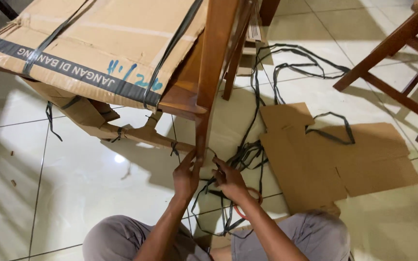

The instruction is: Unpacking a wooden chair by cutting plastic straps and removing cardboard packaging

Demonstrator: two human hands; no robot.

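We are sitting on the pale tiled floor (73, 193) with our knees apart, and we are reaching forward with both hands to the lower end of a wooden chair leg (202, 135) that is slanting down toward us. Our left hand (186, 175) is pressing its fingers up against the foot of that leg, fingers narrow and close together, touching the wood. Our right hand (228, 180) is curling just beside it, partly closed around a black plastic strap (233, 159) that is trailing off into a loose tangle of the same strapping on the floor; how firmly it is pinching the strap we cannot tell. The leg is belonging to a dark brown chair (218, 53) still half wrapped in a corrugated cardboard cover (97, 43) bound with black bands and lying tilted above our hands. To the right, flattened cardboard pieces (335, 159) are lying on the tiles, with more strap looping over them. A second wooden chair frame (397, 63) is standing well apart at the upper right. An orange ring-shaped thing (240, 213) is peeking out beneath our right wrist.
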